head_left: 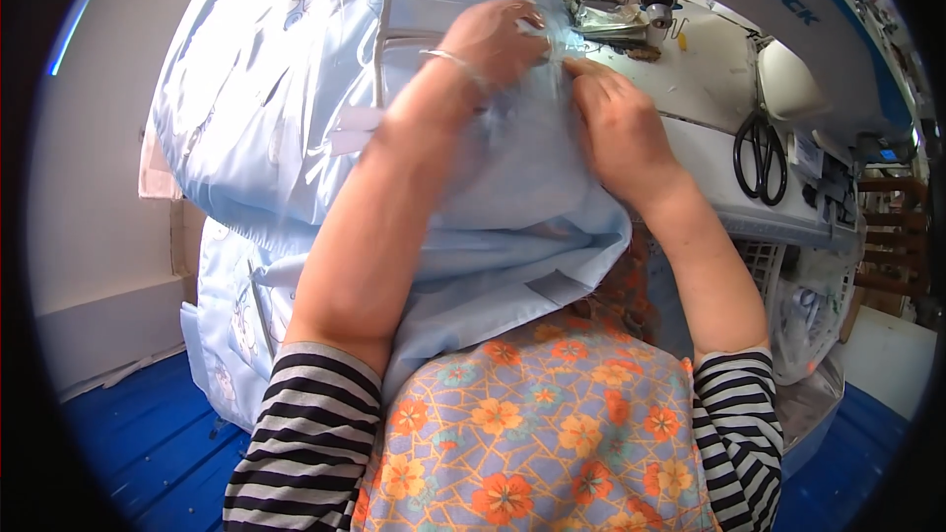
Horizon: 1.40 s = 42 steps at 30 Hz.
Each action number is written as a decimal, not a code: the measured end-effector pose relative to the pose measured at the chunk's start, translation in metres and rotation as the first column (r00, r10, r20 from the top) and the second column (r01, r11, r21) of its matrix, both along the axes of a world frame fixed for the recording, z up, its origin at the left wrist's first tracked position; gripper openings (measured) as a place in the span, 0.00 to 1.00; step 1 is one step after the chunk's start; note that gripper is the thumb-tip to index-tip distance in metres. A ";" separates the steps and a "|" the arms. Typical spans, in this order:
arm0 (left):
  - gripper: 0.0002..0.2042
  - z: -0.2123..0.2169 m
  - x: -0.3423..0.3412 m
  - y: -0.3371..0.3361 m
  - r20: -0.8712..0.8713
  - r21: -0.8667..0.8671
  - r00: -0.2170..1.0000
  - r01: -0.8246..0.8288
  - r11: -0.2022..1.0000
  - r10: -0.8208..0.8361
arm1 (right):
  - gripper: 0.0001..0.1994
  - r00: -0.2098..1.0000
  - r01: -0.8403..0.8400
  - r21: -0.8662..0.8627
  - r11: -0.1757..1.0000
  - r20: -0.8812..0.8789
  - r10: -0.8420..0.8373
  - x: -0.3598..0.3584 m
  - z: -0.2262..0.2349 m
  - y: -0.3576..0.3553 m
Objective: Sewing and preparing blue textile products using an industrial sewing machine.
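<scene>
A large, puffy piece of light blue fabric (pixel 512 163) with grey piping lies bunched up under both arms and hangs over the table's front edge. My left hand (pixel 498 39), partly smeared by motion, is on its far part with the fingers curled in on the cloth. At the fabric's right edge, my right hand (pixel 623 123) has its fingers pressed together on the cloth; its thumb is hidden. Just beyond the fingertips stands the sewing machine (pixel 838 30), white and blue. Its needle area is partly covered by hands and fabric.
Black-handled scissors (pixel 759 160) lie on the machine table (pixel 705 153) to the right. A clear plastic bag (pixel 810 320) hangs below the table's right end. A white wall (pixel 99 187) stands at the left, above a blue floor (pixel 158 443).
</scene>
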<state>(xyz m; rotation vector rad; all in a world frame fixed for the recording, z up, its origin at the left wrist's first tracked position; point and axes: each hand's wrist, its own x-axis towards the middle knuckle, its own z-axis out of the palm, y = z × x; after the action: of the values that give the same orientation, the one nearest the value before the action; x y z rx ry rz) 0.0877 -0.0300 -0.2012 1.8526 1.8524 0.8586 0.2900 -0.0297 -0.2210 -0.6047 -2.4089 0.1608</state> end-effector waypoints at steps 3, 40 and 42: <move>0.14 0.029 -0.046 -0.020 -0.099 0.122 0.994 0.064 0.990 -0.052 | 0.10 1.000 0.007 -0.018 1.000 0.001 -0.007 -0.001 0.000 -0.002; 0.13 -0.025 0.020 -0.026 -0.328 0.375 0.923 0.321 0.870 -0.199 | 0.18 0.976 -0.174 -0.261 0.950 0.079 0.201 0.061 0.023 -0.042; 0.13 -0.026 0.021 -0.024 -0.343 0.356 0.914 0.338 0.871 -0.215 | 0.18 0.983 -0.133 -0.186 0.974 0.103 0.154 0.061 0.018 -0.045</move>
<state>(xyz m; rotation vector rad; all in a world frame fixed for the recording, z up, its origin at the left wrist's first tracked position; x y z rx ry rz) 0.1085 -0.0543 -0.2268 2.5615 1.5774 0.9616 0.3507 -0.0748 -0.2033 -0.5311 -2.5711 0.4173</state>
